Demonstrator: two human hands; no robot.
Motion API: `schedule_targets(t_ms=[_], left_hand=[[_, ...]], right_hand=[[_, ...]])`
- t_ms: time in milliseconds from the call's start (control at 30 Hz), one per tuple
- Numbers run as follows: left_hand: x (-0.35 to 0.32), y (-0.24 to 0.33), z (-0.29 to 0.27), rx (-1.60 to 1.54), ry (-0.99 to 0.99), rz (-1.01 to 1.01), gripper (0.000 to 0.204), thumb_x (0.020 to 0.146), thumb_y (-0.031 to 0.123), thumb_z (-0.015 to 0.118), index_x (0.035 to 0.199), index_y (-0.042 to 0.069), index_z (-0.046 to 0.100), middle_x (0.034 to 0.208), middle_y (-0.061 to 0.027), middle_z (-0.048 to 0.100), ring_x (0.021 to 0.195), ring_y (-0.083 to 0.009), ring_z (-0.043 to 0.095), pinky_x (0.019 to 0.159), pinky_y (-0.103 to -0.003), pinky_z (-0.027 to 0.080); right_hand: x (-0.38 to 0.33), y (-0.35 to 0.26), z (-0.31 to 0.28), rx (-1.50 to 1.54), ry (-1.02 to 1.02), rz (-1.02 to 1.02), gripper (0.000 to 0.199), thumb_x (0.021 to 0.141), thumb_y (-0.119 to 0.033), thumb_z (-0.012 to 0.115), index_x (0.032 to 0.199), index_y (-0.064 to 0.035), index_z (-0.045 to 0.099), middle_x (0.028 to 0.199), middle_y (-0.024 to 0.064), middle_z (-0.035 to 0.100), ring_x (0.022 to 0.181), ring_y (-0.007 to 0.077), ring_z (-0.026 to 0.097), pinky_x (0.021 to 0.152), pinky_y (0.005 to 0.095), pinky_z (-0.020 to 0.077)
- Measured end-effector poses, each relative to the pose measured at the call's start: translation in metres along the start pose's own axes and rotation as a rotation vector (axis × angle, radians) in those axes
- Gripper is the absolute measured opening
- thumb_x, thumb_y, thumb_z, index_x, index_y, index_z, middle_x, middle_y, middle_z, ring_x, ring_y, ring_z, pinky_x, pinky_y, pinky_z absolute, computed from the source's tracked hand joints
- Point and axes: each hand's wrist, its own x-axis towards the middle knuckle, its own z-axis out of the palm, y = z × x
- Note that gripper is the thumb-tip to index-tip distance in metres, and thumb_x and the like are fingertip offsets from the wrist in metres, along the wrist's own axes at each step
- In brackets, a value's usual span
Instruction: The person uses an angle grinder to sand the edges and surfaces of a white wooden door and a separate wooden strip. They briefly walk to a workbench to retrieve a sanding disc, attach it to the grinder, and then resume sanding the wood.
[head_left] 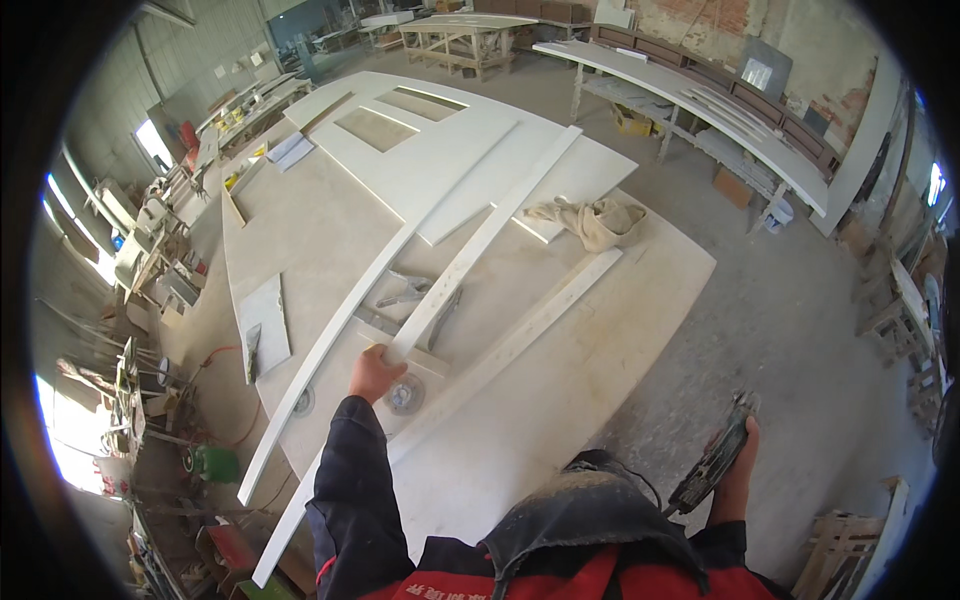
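Strip point(487, 238) could slide if our left grip point(376, 374), closed on it, slackens; our right grip point(738, 474) clasps a power tool point(711, 463).

Left of the left fingers point(374, 354) lies one strip point(352, 304); against them, a second strip point(487, 240); rightward, a board point(560, 300); beyond, on the table point(660, 285), a cloth point(602, 223) apparently touching a panel point(598, 165).

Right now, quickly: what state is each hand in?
Left hand: closed over a long white strip.
Right hand: closed, holding a dark handheld power tool.
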Motion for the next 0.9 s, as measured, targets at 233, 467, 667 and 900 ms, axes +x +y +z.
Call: schedule_targets(t_ms=[233, 467, 667, 900], left_hand=[[0.027, -0.008, 0.019, 0.030, -0.041, -0.087, 0.045, 0.075, 0.032, 0.083, 0.104, -0.002, 0.076, 0.093, -0.0217, 0.076, 0.090, -0.0338, 0.075, 0.081, -0.044, 0.057], [0.036, -0.010, 0.026, 0.027, -0.041, -0.069, 0.046, 0.074, 0.032, 0.082, 0.105, -0.002, 0.076, 0.097, -0.0229, 0.077, 0.093, -0.0348, 0.076, 0.084, -0.044, 0.057], [0.046, -0.018, 0.024, 0.029, -0.061, -0.034, 0.047, 0.074, 0.032, 0.082, 0.104, -0.004, 0.076, 0.098, -0.0243, 0.077, 0.095, -0.0356, 0.075, 0.085, -0.044, 0.057], [0.051, -0.028, 0.028, 0.161, -0.039, 0.003, 0.048, 0.074, 0.035, 0.081, 0.106, -0.001, 0.078, 0.100, -0.0237, 0.077, 0.097, -0.0372, 0.075, 0.085, -0.046, 0.057]], right_hand=[[-0.010, 0.004, -0.016, -0.032, 0.053, 0.046, 0.056, 0.091, -0.064, 0.066, 0.090, -0.0079, 0.063, 0.069, 0.0099, 0.064, 0.057, 0.0270, 0.065, 0.056, 0.0398, 0.0566], [-0.016, 0.003, -0.016, -0.006, 0.110, 0.024, 0.057, 0.092, -0.065, 0.063, 0.090, -0.0084, 0.062, 0.069, 0.0114, 0.065, 0.055, 0.0271, 0.066, 0.053, 0.0395, 0.0569], [-0.012, 0.003, -0.013, -0.008, 0.078, 0.038, 0.054, 0.094, -0.062, 0.063, 0.093, -0.0082, 0.062, 0.070, 0.0110, 0.066, 0.057, 0.0267, 0.067, 0.056, 0.0399, 0.0578], [-0.002, 0.004, -0.010, 0.017, 0.048, 0.057, 0.051, 0.095, -0.060, 0.063, 0.092, -0.0084, 0.063, 0.069, 0.0116, 0.066, 0.056, 0.0273, 0.067, 0.055, 0.0404, 0.0581]])
